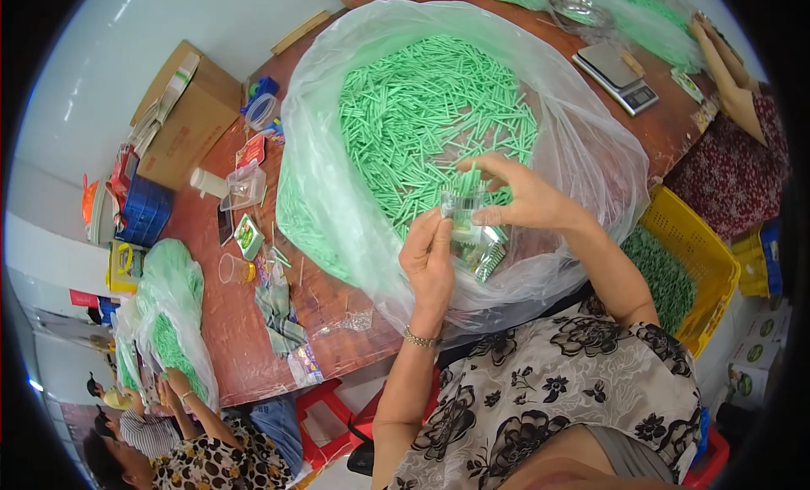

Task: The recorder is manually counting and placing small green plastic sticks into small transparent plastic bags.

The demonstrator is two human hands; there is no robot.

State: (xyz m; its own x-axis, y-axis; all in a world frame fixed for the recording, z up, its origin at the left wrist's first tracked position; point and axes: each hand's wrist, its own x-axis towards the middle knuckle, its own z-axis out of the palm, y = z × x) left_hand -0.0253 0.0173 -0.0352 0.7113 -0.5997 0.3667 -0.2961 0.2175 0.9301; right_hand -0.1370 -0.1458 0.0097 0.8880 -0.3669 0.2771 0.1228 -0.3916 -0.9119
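My left hand (430, 256) pinches the edge of a small clear plastic packet (465, 219) with printed marks on it. Thin green sticks (472, 175) poke out at the packet's upper end. Around these sticks curl the fingers of my right hand (525, 189), its thumb against the packet's right side. Just below hangs another clear packet (484, 253) filled with green sticks, partly overlapped by the first; I cannot tell what supports it. Both hands are over a large open translucent plastic bag (569, 142) that holds a heap of loose green sticks (424, 104).
A digital scale (614, 79) stands at the back right, near a co-worker's hands (715, 41). Left on the red table (253, 376) are a cardboard box (190, 123), a clear tub (245, 185) and a filled stick pack (248, 237). A yellow crate (712, 287) stands right. Another co-worker (215, 452) sits lower left.
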